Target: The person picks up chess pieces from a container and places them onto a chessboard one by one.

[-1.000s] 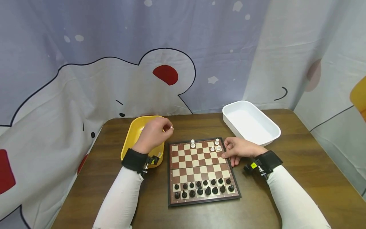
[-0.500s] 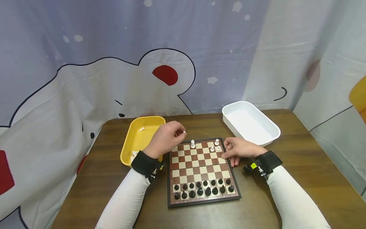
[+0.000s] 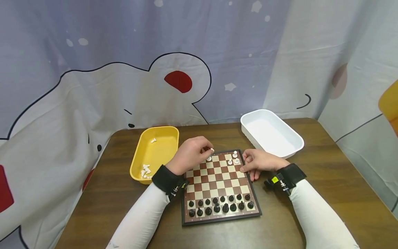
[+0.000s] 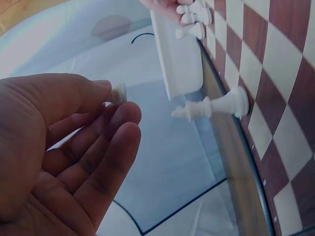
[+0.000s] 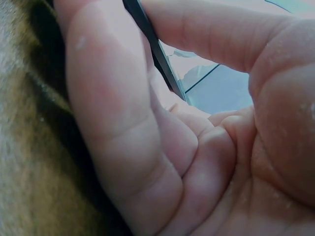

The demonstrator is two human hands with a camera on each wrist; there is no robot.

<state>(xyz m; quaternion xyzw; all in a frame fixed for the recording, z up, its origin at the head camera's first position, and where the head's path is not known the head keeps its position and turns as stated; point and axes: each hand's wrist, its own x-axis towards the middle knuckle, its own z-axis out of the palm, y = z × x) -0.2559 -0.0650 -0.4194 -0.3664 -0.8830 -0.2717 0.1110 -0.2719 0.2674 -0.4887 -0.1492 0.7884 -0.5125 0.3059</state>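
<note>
My left hand (image 3: 193,154) is over the far left part of the chessboard (image 3: 214,178). Between thumb and fingertips it pinches a small white chess piece (image 4: 119,93), mostly hidden by the fingers. Close by, a tall white chess piece (image 4: 214,105) stands upright on the board's far row, partly covered by the hand in the head view. At the board's right edge, my right hand (image 3: 259,161) holds the dark rim (image 5: 157,51) between thumb and fingers. Beside its fingertips, a white piece (image 3: 235,154) stands in the far right corner with two white pawns (image 3: 237,161) in front.
Two rows of black chess pieces (image 3: 216,208) fill the near side of the board. A yellow tray (image 3: 134,162) at the left holds several loose white pieces (image 3: 145,170). Behind my right hand stands a white tray (image 3: 270,133). A printed curtain (image 3: 236,52) hangs behind the table.
My left hand has moved right, from above the yellow tray to over the board's far row, carrying the small white piece. The right hand stays at the board's edge.
</note>
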